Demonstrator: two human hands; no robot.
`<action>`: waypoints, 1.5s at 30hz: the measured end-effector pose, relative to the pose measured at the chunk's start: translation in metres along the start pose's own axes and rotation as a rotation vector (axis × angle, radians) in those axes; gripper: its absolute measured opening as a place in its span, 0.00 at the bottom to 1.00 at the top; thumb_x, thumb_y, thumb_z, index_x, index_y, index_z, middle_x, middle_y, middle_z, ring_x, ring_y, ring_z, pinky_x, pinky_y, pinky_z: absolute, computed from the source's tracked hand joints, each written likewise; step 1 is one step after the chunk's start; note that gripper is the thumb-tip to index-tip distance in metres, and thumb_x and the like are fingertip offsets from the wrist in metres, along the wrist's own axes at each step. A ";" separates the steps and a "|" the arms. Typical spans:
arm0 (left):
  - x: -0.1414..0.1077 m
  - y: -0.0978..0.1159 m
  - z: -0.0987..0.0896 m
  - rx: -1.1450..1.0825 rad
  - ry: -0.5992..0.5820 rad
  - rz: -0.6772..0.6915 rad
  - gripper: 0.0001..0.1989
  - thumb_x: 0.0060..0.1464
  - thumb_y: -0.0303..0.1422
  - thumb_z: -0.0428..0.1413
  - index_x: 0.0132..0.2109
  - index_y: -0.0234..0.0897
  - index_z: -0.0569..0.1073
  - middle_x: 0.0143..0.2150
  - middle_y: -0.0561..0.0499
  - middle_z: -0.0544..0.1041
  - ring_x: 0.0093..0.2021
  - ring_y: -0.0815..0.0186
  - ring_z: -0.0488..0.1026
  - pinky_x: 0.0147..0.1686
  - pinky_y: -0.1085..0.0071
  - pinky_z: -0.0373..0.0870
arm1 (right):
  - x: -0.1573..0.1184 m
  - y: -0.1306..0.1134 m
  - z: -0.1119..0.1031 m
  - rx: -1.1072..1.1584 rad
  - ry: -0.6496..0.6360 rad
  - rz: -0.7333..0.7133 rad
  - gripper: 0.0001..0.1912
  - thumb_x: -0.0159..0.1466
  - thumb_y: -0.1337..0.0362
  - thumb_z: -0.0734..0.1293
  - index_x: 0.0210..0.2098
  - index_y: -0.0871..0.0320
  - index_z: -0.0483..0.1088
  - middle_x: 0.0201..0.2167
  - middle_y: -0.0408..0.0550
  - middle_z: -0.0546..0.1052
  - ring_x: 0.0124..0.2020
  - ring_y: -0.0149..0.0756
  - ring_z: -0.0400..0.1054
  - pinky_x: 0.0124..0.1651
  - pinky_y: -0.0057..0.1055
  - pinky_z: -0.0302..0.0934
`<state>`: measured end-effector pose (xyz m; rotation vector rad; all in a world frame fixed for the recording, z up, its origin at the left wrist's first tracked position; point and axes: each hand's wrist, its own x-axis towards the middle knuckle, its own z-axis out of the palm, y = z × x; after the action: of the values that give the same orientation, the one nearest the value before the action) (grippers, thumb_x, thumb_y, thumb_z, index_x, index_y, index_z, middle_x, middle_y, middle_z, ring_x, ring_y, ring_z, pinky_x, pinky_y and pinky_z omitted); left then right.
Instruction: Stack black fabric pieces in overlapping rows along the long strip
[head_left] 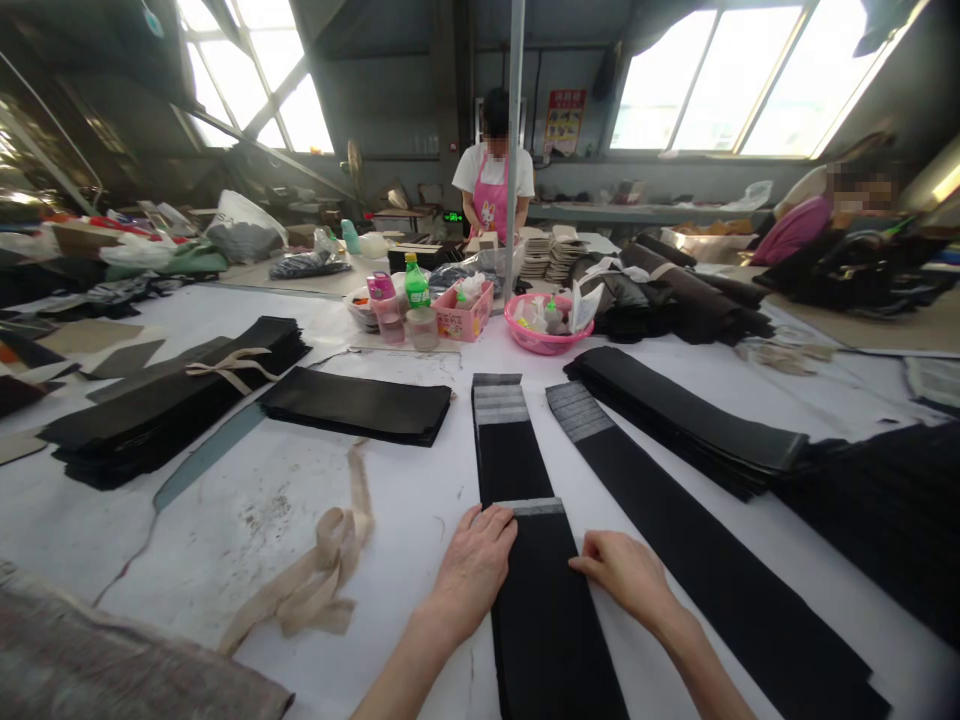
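Straight ahead on the white table, a stack of long black fabric strips (551, 610) runs away from me, with grey bands across its far end. My left hand (476, 560) lies on the stack's left edge, fingers flat near a grey-edged strip end. At the right edge, my right hand (626, 575) pinches the black strip between thumb and curled fingers. Beside it on the right lies a second long black strip stack (675, 510), also with a grey-banded end. The undersides of both hands are hidden.
Crumpled beige cloth tape (322, 570) lies to the left. Black stacks (360, 402) sit further back, one tied bundle (180, 390) among them. A pink basin (547, 325), a pink box (463, 312) and a green bottle (416, 285) stand before a metal pole (515, 150). Two people work beyond.
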<state>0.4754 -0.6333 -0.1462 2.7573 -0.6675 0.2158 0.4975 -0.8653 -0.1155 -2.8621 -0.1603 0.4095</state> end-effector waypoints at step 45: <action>0.040 -0.027 -0.010 -0.130 -0.069 -0.140 0.08 0.54 0.27 0.59 0.40 0.40 0.70 0.42 0.52 0.69 0.46 0.61 0.65 0.44 0.64 0.64 | 0.087 -0.034 -0.009 0.028 0.065 -0.643 0.05 0.60 0.70 0.69 0.33 0.55 0.70 0.31 0.39 0.73 0.36 0.33 0.64 0.38 0.27 0.55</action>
<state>0.5223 -0.6240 -0.1352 2.6822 -0.4847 0.0456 0.5808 -0.8222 -0.1216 -2.5932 -1.0081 0.1801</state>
